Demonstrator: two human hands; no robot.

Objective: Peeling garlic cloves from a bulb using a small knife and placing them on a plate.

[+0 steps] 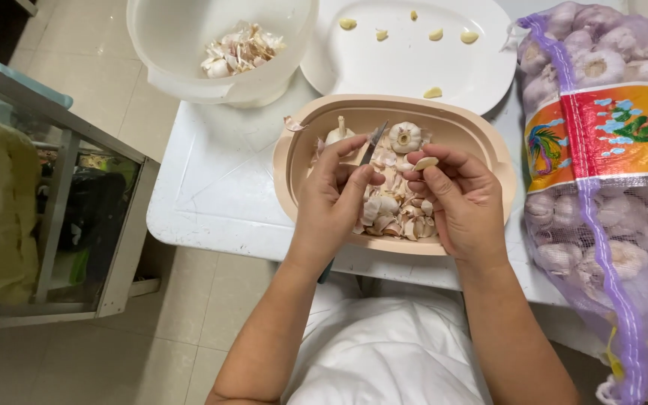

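A big purple mesh sack point(616, 187) full of garlic bulbs lies along the right edge of the white table point(211, 195). A glossy label band point(605, 135) wraps round its middle, red and orange with green and blue bird-like figures.

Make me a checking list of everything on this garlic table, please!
Surface: white table, partly bare.
Job's things: left hand holds a small knife; right hand pinches a garlic clove over a tan tray of garlic skins and bulbs.
Clutter: white bowl with skins; white platter with peeled cloves; purple mesh sack of garlic bulbs.
Hands: both busy, bare.
Cables: nothing seen.
Surroundings: tiled floor; metal-framed shelf at left.
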